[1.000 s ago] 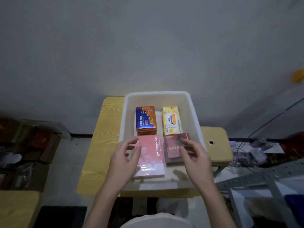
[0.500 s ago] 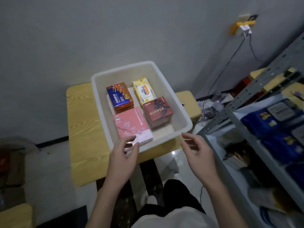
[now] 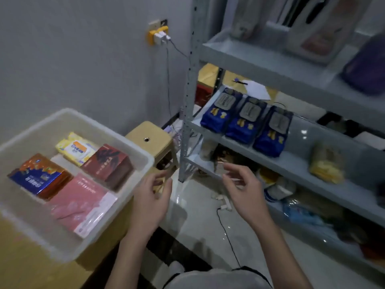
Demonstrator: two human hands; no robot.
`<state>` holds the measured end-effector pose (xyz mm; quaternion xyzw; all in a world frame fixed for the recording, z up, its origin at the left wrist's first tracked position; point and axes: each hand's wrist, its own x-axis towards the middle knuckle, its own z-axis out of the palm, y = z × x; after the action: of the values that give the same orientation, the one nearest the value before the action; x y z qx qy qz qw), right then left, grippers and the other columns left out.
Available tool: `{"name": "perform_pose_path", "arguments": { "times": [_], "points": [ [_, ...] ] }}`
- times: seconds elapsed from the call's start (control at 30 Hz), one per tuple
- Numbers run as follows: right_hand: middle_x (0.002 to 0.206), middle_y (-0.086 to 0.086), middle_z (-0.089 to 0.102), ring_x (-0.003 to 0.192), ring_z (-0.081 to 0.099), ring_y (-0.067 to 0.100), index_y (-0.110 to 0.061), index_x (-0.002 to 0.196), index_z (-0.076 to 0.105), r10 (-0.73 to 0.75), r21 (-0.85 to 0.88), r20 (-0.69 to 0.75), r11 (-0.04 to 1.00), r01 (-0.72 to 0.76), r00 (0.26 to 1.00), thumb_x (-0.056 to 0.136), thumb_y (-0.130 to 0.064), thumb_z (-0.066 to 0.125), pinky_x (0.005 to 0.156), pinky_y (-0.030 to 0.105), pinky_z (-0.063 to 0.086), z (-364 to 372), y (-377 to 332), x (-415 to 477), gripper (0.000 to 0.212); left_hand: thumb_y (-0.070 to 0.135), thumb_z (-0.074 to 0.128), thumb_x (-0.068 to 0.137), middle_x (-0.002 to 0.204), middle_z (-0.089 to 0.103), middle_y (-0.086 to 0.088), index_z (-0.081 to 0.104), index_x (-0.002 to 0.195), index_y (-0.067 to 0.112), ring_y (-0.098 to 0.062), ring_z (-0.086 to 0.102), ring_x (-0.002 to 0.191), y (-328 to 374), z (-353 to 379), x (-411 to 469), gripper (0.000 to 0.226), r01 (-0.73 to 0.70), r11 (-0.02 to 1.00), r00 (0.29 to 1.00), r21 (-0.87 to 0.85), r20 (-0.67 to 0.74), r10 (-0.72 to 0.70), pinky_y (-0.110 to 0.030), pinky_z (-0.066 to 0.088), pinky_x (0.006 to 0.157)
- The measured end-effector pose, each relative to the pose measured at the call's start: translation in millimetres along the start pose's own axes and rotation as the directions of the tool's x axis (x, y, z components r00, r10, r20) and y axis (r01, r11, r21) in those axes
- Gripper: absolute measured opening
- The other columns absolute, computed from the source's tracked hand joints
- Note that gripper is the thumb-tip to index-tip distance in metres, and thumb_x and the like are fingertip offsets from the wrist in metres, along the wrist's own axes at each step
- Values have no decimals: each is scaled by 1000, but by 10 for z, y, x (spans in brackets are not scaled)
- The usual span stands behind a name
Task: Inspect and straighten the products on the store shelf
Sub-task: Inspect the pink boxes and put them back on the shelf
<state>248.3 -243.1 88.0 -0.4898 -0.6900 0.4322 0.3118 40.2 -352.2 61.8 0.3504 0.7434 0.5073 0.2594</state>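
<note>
Both hands, left (image 3: 153, 197) and right (image 3: 244, 190), hover empty at lower centre, fingers loosely spread. Three blue bags (image 3: 245, 122) sit touching in a row on the metal shelf (image 3: 295, 163), centre right; nudging one carelessly could likely shift its neighbours.

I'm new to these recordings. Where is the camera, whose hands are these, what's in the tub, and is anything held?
No machine here: a person works with bare hands. All pictures come from one wide-angle camera worn on the head, looking forward and down, so the arms enter from below. In the latest one, a white tub on a wooden table holds a pink box, a dark red box, a blue-and-orange box and a yellow wipes pack. To the right stands a metal shelf with three blue packs side by side. The left hand and right hand hover with relaxed fingers between tub and shelf; neither has a grip on anything.
</note>
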Motion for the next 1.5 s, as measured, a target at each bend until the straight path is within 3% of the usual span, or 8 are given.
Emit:
{"name": "perform_pose_path", "arguments": {
  "times": [0.1, 0.2, 0.53, 0.63, 0.87, 1.03, 1.23, 1.5],
  "points": [
    [120, -17, 62, 106, 61, -5, -38, 120, 66, 47, -8, -148, 999, -49, 988, 98, -23, 68, 87, 13, 51, -551, 272, -239, 27, 32, 64, 98, 112, 62, 21, 62, 116, 40, 10, 58, 104, 275, 533, 26, 19, -99, 994, 982, 42, 168, 91, -19, 48, 83],
    [117, -13, 66, 105, 65, 0, -39, 116, 66, 86, 20, -346, 996, -84, 934, 96, -19, 71, 91, 19, 53, -1133, 594, -578, 28, 29, 65, 98, 114, 65, 14, 63, 119, 35, 2, 62, 105, 547, 1163, -99, 22, -192, 981, 930, 28, 325, 172, -21, 50, 86],
    [120, -16, 65, 105, 64, 1, -38, 119, 68, 294, 154, -738, 950, -272, 608, 98, -20, 69, 86, 16, 53, -3039, 1620, -2453, 27, 29, 63, 99, 121, 63, 12, 63, 120, 35, 4, 61, 107, 1377, 3468, -1785, 21, -341, 936, 577, -88, 767, 282, -32, 57, 89],
    [120, -22, 61, 107, 60, -4, -36, 123, 67, 319, 145, -813, 921, -362, 487, 98, -26, 68, 86, 10, 47, -3520, 1862, -3090, 27, 24, 65, 97, 115, 63, 16, 65, 116, 32, 6, 61, 105, 1547, 4083, -2444, 21, -406, 904, 478, -135, 811, 336, -40, 57, 92],
    [117, -26, 60, 107, 58, -8, -38, 119, 67, 370, 239, -902, 856, -458, 222, 98, -26, 68, 84, 10, 46, -4176, 2203, -4087, 25, 27, 64, 98, 116, 61, 23, 65, 117, 34, 0, 59, 108, 1868, 4966, -3567, 20, -479, 854, 178, -205, 930, 323, -37, 52, 98],
    [118, -26, 60, 108, 59, -6, -35, 120, 69, 411, 316, -904, 827, -465, 117, 97, -28, 68, 88, 19, 50, -4498, 2473, -4363, 24, 29, 62, 100, 117, 58, 24, 61, 117, 39, 4, 56, 111, 2088, 5481, -3983, 19, -523, 823, 53, -221, 955, 291, -27, 48, 91],
    [119, -24, 60, 110, 59, -5, -35, 119, 69, 427, 353, -902, 814, -462, 63, 98, -26, 68, 86, 6, 43, -5202, 2904, -4320, 23, 31, 58, 102, 123, 54, 24, 60, 123, 37, 3, 53, 116, 2331, 6387, -4245, 21, -530, 824, -24, -199, 975, 219, -28, 45, 99],
    [118, -25, 61, 108, 60, -4, -36, 119, 69, 394, 359, -919, 810, -465, -23, 97, -27, 69, 84, 7, 45, -6359, 3341, -4097, 23, 27, 60, 101, 120, 59, 15, 61, 122, 31, -9, 59, 113, 2881, 7759, -4557, 21, -552, 796, -93, -249, 967, 238, -40, 52, 102]
  ]
}}
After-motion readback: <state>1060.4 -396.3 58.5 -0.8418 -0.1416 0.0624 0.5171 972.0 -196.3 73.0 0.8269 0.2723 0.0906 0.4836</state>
